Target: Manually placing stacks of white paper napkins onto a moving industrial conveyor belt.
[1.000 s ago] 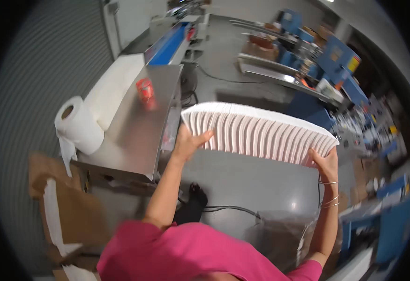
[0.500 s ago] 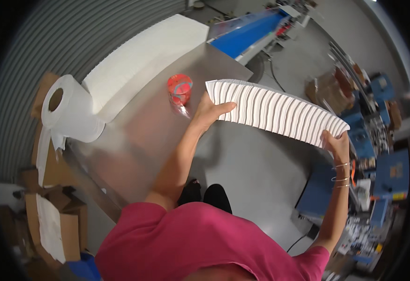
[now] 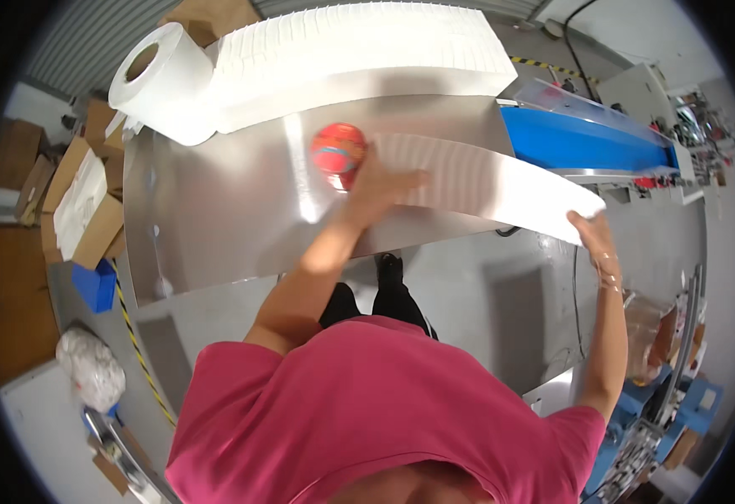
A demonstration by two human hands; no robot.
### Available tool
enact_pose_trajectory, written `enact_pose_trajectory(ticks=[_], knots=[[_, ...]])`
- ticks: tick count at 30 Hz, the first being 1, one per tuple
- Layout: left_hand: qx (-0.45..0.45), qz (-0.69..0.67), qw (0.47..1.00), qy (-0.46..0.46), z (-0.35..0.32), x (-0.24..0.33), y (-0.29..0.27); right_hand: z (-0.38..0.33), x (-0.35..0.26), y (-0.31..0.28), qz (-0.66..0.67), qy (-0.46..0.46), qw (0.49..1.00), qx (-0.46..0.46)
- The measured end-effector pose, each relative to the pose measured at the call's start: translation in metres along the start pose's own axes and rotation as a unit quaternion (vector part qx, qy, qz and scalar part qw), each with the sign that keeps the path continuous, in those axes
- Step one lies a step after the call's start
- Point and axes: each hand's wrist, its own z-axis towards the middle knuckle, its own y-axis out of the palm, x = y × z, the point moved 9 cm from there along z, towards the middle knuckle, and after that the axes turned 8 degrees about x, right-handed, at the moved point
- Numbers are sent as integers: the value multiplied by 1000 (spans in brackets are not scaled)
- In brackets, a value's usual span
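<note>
Between my two hands stretches a long, slightly bowed row of white folded paper sheets (image 3: 476, 181), blurred by motion. My left hand (image 3: 377, 186) grips its left end, with the thumb along the near side. At the far right end, my right hand (image 3: 592, 231) is closed round the row, a thin bracelet at its wrist. Just left of my left hand, a red roundish thing (image 3: 338, 149) with blue marks sits on the steel table (image 3: 224, 214); its kind is unclear. The row hangs over the table's right part and front edge.
A longer white stack of sheets (image 3: 359, 46) lies along the table's back, beside a big white paper roll (image 3: 165, 92). A blue conveyor belt (image 3: 586, 143) adjoins on the right. Cardboard boxes (image 3: 90, 206) stand at left, blue machinery (image 3: 687, 412) at lower right.
My view has turned right to left across the scene, so the table and conveyor now lie straight ahead. The held row has come over the table, close beside the red thing.
</note>
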Motion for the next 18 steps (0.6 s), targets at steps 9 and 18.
enact_pose_trajectory(ticks=[9,18], knots=[[73,125,980,-137,-8,50,-117,90,-57,133,-227,-29,949,-216],[335,399,849,-95,-33,66,-182,83,-57,149,-257,-367,843,-297]])
